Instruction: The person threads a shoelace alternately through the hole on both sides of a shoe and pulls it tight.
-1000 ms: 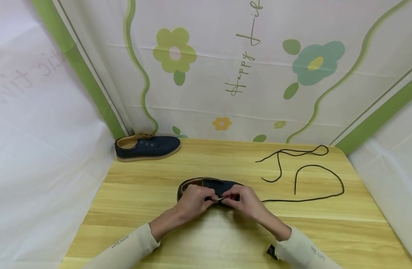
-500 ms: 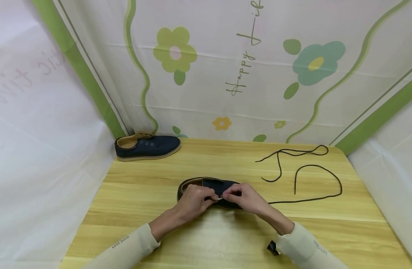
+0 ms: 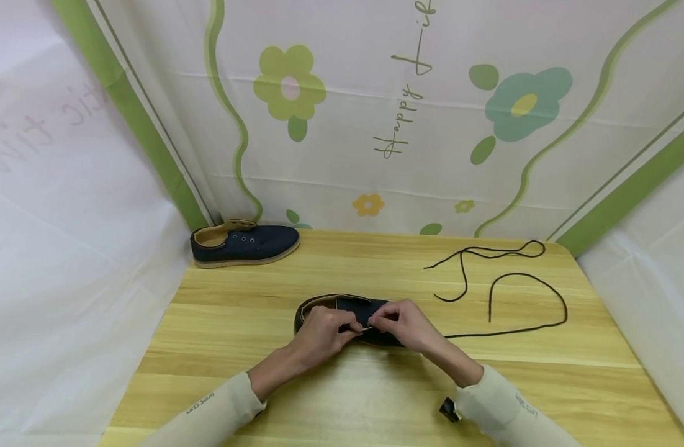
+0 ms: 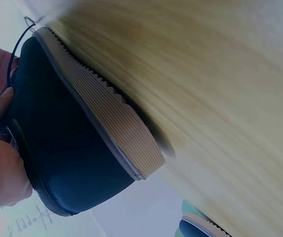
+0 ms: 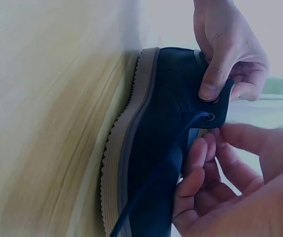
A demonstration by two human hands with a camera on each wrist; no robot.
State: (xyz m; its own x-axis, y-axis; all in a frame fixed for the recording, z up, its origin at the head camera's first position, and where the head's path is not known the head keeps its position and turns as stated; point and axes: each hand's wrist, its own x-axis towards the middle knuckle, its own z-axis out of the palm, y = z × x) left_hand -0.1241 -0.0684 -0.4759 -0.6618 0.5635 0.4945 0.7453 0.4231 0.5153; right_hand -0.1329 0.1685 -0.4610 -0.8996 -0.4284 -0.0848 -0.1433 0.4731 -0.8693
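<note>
A navy shoe (image 3: 354,307) with a ribbed tan sole stands on the table in front of me, toe to the right. My left hand (image 3: 322,332) pinches its near eyelet flap (image 5: 223,109), thumb on the outside. A dark shoelace (image 5: 153,175) runs into an eyelet of that flap from outside; its far part trails rightward over the table. Thumb and fingers of my right hand (image 3: 411,329) pinch just under the flap's edge, beside the threaded eyelet, at the lace's inner end. Those fingertips mostly hide that end.
Another navy shoe (image 3: 272,242), unlaced, stands at the table's back left corner. A second dark shoelace (image 3: 464,273) lies loosely at the back right. By the right cuff is a small black object (image 3: 449,410). A printed curtain (image 3: 331,167) borders the wooden table (image 3: 236,310) behind.
The lace on the table has slid slightly left, its loop drawn in a little. My right hand has shifted slightly at the flap; my left hand and the shoe stay put.
</note>
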